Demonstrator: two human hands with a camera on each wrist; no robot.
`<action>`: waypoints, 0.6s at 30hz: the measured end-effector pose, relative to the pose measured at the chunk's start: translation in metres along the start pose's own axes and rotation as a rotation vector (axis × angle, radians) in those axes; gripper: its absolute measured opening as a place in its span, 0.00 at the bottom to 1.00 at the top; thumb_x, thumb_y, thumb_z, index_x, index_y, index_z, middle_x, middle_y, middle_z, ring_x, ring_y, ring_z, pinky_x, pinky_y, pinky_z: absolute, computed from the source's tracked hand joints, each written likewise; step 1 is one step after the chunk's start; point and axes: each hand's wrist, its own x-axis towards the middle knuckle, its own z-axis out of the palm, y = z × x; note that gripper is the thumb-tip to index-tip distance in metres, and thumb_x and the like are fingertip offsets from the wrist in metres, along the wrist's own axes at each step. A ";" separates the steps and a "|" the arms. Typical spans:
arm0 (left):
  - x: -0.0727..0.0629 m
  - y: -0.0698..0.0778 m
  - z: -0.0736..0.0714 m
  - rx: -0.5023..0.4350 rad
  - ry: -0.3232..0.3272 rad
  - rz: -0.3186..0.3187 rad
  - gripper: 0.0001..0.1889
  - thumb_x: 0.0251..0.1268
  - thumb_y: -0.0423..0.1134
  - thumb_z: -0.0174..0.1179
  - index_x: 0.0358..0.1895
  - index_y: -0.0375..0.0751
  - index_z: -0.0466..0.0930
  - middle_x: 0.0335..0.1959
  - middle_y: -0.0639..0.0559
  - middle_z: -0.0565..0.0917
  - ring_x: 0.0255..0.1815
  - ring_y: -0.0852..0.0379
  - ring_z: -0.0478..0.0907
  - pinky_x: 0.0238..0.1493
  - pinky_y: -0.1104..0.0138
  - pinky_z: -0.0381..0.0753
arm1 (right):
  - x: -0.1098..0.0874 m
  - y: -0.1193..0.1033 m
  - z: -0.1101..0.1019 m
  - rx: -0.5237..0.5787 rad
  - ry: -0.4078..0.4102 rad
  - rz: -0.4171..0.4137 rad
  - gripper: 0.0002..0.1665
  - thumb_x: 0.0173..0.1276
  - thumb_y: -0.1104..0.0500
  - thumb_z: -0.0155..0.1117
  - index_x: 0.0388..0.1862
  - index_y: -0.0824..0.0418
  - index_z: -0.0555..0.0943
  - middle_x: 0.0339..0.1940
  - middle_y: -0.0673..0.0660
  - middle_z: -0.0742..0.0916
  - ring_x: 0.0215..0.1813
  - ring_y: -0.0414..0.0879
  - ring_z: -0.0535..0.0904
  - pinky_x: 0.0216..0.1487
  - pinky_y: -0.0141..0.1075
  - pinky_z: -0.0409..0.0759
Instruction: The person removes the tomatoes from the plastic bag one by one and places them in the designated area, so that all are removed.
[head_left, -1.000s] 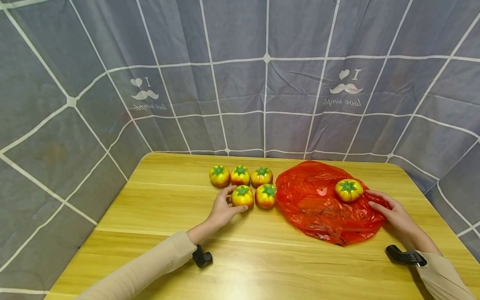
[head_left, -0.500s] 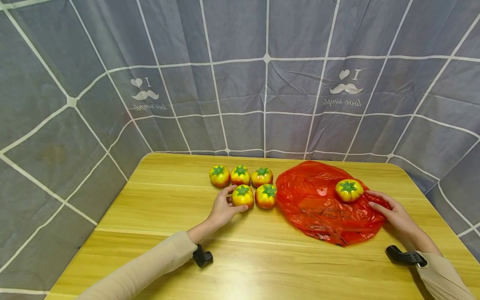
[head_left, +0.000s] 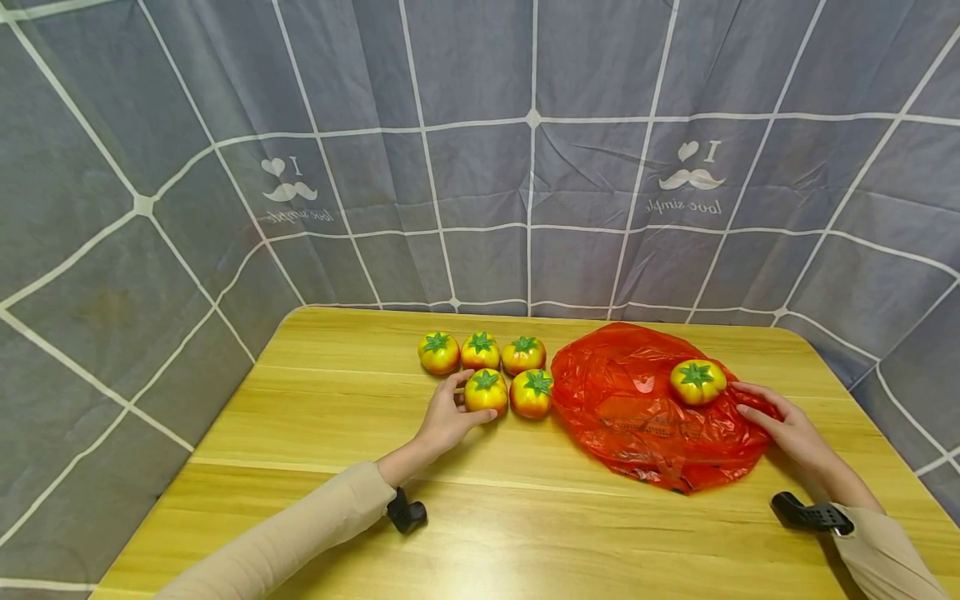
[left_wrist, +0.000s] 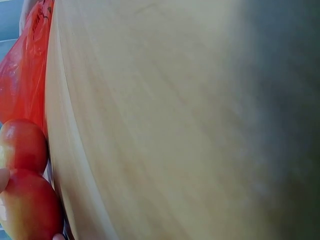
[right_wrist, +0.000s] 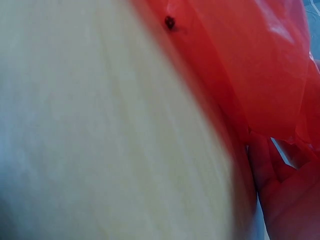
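Observation:
My left hand (head_left: 446,417) curls around a yellow-and-red tomato (head_left: 486,393) with a green star-shaped top, thumb at its front and fingers behind. In the left wrist view, that tomato (left_wrist: 30,207) sits against its neighbour, with fingertips just showing. My right hand (head_left: 791,425) holds the right edge of a crumpled red plastic bag (head_left: 630,408). In the right wrist view, curled fingers (right_wrist: 262,157) lie against the red film, which partly hides them. Another tomato (head_left: 698,382) rests on top of the bag, just left of my right fingertips.
Beside the held tomato is another tomato (head_left: 532,393), touching the bag's left side. Behind them stands a row of three tomatoes (head_left: 480,351). All lie on a wooden table (head_left: 480,533). A grey checked curtain (head_left: 480,167) hangs along the back and sides.

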 end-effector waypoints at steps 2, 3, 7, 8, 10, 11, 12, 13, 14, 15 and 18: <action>0.001 -0.001 0.000 0.002 0.000 0.001 0.37 0.51 0.33 0.71 0.66 0.34 0.65 0.63 0.36 0.67 0.53 0.46 0.72 0.55 0.57 0.78 | 0.000 0.000 0.000 -0.006 0.003 -0.002 0.23 0.73 0.66 0.51 0.64 0.53 0.74 0.50 0.29 0.81 0.45 0.25 0.79 0.40 0.21 0.79; 0.001 -0.001 0.000 -0.002 0.000 -0.002 0.37 0.51 0.33 0.71 0.66 0.34 0.65 0.63 0.36 0.67 0.53 0.46 0.72 0.56 0.57 0.78 | 0.000 0.000 0.000 -0.004 0.006 0.001 0.22 0.73 0.67 0.51 0.63 0.53 0.74 0.50 0.29 0.81 0.45 0.25 0.79 0.40 0.21 0.79; 0.002 -0.001 0.000 -0.010 -0.001 0.003 0.37 0.51 0.33 0.71 0.66 0.35 0.65 0.63 0.35 0.67 0.53 0.45 0.72 0.56 0.56 0.78 | 0.000 0.000 -0.001 -0.010 0.008 0.001 0.23 0.73 0.68 0.51 0.63 0.51 0.75 0.50 0.29 0.80 0.45 0.25 0.78 0.39 0.21 0.79; 0.002 -0.001 0.000 -0.011 0.000 0.007 0.37 0.51 0.33 0.71 0.66 0.34 0.65 0.62 0.35 0.67 0.53 0.45 0.72 0.55 0.56 0.78 | 0.000 0.000 -0.001 -0.011 0.010 0.002 0.23 0.73 0.68 0.51 0.63 0.51 0.75 0.50 0.28 0.80 0.44 0.25 0.78 0.39 0.21 0.79; 0.001 -0.001 0.000 -0.015 -0.001 0.011 0.36 0.51 0.32 0.71 0.66 0.34 0.65 0.62 0.35 0.67 0.53 0.45 0.72 0.55 0.55 0.78 | 0.000 0.000 -0.001 -0.010 0.008 0.001 0.24 0.72 0.68 0.50 0.63 0.51 0.75 0.50 0.28 0.80 0.44 0.25 0.78 0.38 0.21 0.79; 0.001 0.000 0.000 -0.017 0.000 0.012 0.36 0.51 0.32 0.71 0.65 0.34 0.65 0.62 0.35 0.68 0.52 0.45 0.72 0.55 0.55 0.78 | 0.000 0.000 -0.001 -0.012 0.008 0.001 0.24 0.72 0.69 0.50 0.63 0.51 0.75 0.51 0.28 0.80 0.44 0.25 0.78 0.38 0.21 0.79; 0.001 0.000 0.000 -0.016 0.001 0.014 0.36 0.51 0.32 0.71 0.65 0.34 0.65 0.62 0.35 0.68 0.52 0.45 0.72 0.55 0.55 0.78 | 0.000 0.000 -0.002 -0.011 0.006 -0.001 0.24 0.72 0.69 0.50 0.63 0.51 0.75 0.51 0.28 0.80 0.44 0.25 0.78 0.39 0.21 0.79; 0.001 0.000 0.000 -0.014 0.002 0.017 0.36 0.52 0.32 0.70 0.65 0.34 0.65 0.62 0.35 0.68 0.52 0.45 0.72 0.54 0.55 0.78 | 0.000 0.001 -0.002 -0.017 0.007 -0.002 0.24 0.72 0.69 0.50 0.63 0.51 0.75 0.51 0.28 0.80 0.45 0.25 0.78 0.39 0.21 0.79; 0.001 0.000 0.000 -0.013 0.003 0.019 0.36 0.52 0.32 0.70 0.65 0.34 0.65 0.62 0.35 0.68 0.52 0.45 0.72 0.54 0.55 0.78 | -0.001 0.001 -0.002 -0.027 0.007 -0.004 0.24 0.72 0.69 0.50 0.63 0.51 0.75 0.51 0.28 0.79 0.45 0.25 0.78 0.39 0.21 0.79; 0.001 0.000 0.001 -0.012 0.003 0.021 0.36 0.52 0.33 0.70 0.65 0.33 0.64 0.61 0.35 0.68 0.52 0.45 0.72 0.53 0.56 0.78 | -0.001 0.001 -0.002 -0.036 0.008 -0.006 0.24 0.72 0.69 0.50 0.63 0.52 0.75 0.51 0.28 0.79 0.45 0.24 0.78 0.39 0.20 0.78; 0.000 0.001 0.001 -0.001 0.007 0.024 0.36 0.53 0.33 0.70 0.65 0.33 0.64 0.61 0.35 0.68 0.52 0.44 0.72 0.53 0.56 0.77 | -0.001 0.000 -0.002 -0.079 0.017 -0.007 0.24 0.72 0.69 0.50 0.64 0.52 0.75 0.51 0.26 0.78 0.45 0.23 0.77 0.39 0.20 0.78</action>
